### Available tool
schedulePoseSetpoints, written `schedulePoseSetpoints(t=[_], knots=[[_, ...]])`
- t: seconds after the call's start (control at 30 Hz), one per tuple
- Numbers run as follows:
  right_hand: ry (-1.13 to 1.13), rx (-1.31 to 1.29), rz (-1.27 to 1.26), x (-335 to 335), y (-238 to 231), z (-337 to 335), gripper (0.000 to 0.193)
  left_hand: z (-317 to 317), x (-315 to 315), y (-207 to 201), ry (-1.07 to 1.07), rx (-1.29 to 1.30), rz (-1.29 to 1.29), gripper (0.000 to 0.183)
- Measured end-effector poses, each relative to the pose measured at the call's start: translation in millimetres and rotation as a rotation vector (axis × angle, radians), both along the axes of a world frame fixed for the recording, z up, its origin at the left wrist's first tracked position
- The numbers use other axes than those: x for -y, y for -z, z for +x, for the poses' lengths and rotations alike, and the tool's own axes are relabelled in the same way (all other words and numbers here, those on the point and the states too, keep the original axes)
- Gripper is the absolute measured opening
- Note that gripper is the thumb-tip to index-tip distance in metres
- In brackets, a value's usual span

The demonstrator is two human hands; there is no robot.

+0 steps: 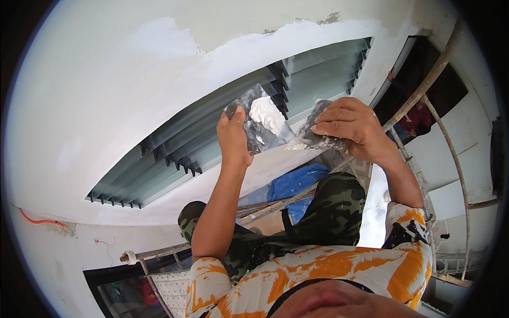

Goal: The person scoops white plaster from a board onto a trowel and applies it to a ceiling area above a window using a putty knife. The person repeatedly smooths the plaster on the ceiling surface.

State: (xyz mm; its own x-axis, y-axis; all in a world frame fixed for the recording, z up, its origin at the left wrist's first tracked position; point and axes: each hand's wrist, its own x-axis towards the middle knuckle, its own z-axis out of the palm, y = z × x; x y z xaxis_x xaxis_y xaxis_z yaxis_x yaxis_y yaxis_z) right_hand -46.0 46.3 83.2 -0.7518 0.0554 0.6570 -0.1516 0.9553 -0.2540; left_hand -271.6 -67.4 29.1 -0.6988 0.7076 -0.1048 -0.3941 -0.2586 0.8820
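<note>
My left hand (233, 137) grips a flat metal putty plate (250, 98) by its edge, thumb over the top. A thick mound of white putty (266, 115) sits on it. Level with it, my right hand (352, 130) has its fingers wrapped over a wide metal scraper (313, 122), whose blade is smeared with putty. The scraper's near corner comes close to the plate's right corner; whether they touch, I cannot tell. Both tools are in front of a louvred window (201, 124).
White filler covers part of the wall (159, 69) around the window. Rusty scaffold tubing (435, 69) rises at the right; a person (416, 119) stands beyond it by a dark doorway. Below lie a blue tarp (291, 183) and boards. An orange conduit (40, 220) sticks out at left.
</note>
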Motion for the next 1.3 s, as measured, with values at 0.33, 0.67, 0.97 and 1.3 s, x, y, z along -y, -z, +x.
schedulePoseSetpoints(t=[0.33, 0.67, 0.97, 1.3], knots=[[-0.120, 0.085, -0.033, 12, -3, -43, 0.043, -19, 37, 0, -0.013, -0.122, -0.231, 0.018], [-0.133, 0.021, -1.307, -49, 69, -40, 0.024, -79, 70, -21, -0.297, 0.203, 0.055, 0.033], [-0.277, -0.614, -1.623, -150, 34, -66, 0.039, -94, 148, -7, -0.229, 0.116, 0.133, 0.037], [0.661, -0.722, -0.714, -293, -124, -82, 0.033, -132, 169, 36, -0.199, 0.103, 0.100, 0.037]])
